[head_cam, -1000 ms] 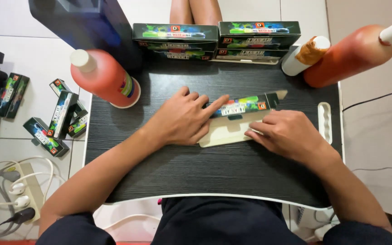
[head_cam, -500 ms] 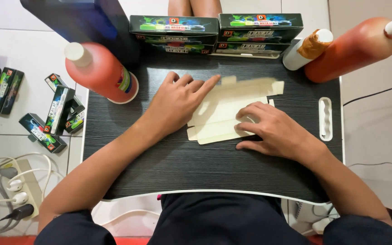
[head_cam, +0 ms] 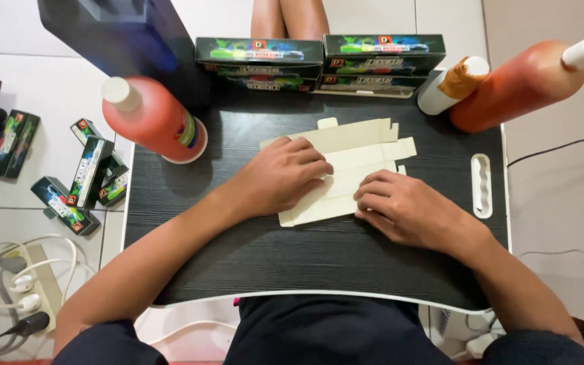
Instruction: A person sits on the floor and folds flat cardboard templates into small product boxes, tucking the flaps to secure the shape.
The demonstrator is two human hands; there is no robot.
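While our left hand (head_cam: 284,177) lay palm down with its fingers curled onto the left half of the unfolded cardboard box blank (head_cam: 359,152), our right hand (head_cam: 403,206) pressed its bent fingertips on the blank's lower right edge; neither hand gripped anything, both simply bore down on the card. Half a second before, our left fingers had been stretched out straight toward the blank's top edge, and they had since drawn in and curled; a second before, the box had shown its printed dark face, folded, and by this moment it lay opened flat with its plain cream inside up. The blank sat near the middle of the black lap desk (head_cam: 305,250), slanting from lower left to upper right, its small tabs sticking out at the far edge.

Beyond it, along the desk's far edge, stood two stacks of printed dark boxes (head_cam: 319,61). To the left of our left hand stood a red bottle with a white cap (head_cam: 153,118). At the far right a larger red-orange bottle (head_cam: 525,81) leaned, with a small white bottle (head_cam: 451,84) just beside it. On the white tiled floor to the left lay several small printed boxes (head_cam: 89,176), and nearer us a power strip with plugs (head_cam: 25,287).
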